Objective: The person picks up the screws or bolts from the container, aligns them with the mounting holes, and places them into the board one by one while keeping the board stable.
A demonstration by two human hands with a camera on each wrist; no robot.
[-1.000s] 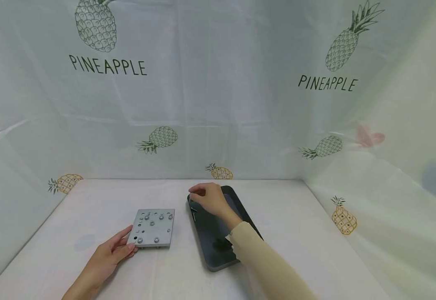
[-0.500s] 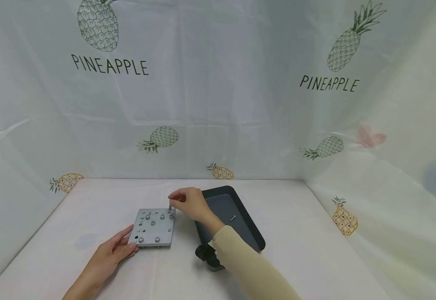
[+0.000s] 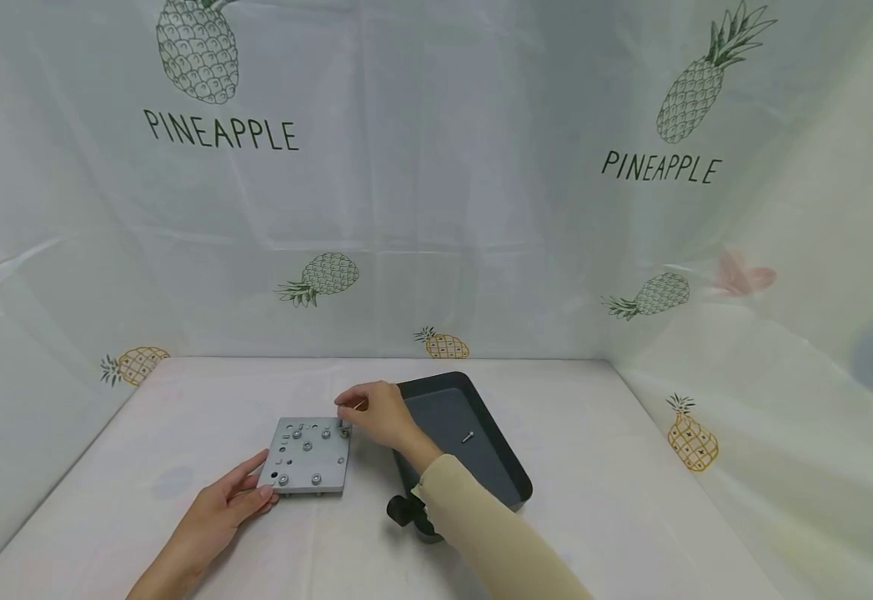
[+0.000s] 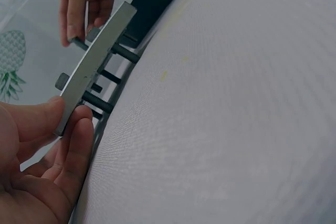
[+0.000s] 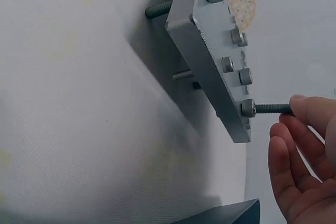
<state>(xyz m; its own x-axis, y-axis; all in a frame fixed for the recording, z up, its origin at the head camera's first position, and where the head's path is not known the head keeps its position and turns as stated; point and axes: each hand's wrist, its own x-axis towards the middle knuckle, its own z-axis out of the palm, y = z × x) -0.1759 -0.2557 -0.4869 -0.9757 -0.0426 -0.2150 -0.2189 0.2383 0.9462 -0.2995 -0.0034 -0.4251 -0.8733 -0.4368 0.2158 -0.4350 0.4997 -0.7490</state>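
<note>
A thick silver metal plate (image 3: 303, 464) stands raised on the shanks of several socket-head screws that pass through it. My left hand (image 3: 220, 510) grips its near left corner, thumb on the top face and fingers underneath. At the far right corner, my right hand (image 3: 378, 411) pinches another screw (image 5: 273, 108) between thumb and fingertips. That screw's threaded shank points at the plate, right beside the head of a seated screw (image 5: 248, 108). The pinched end is covered by the fingers. Bare holes show along the plate's far and left edges.
Right of the plate lies a dark shallow tray (image 3: 436, 404), partly under the right forearm. One loose screw (image 3: 468, 437) lies in it. A black device (image 3: 402, 510) sits at the right wrist. A pineapple-print curtain (image 3: 481, 208) hangs behind the white table.
My right hand has moved left from the tray's far left corner to the plate's far right corner, carrying a screw, then slightly down. My left hand has kept its grip on the plate.
</note>
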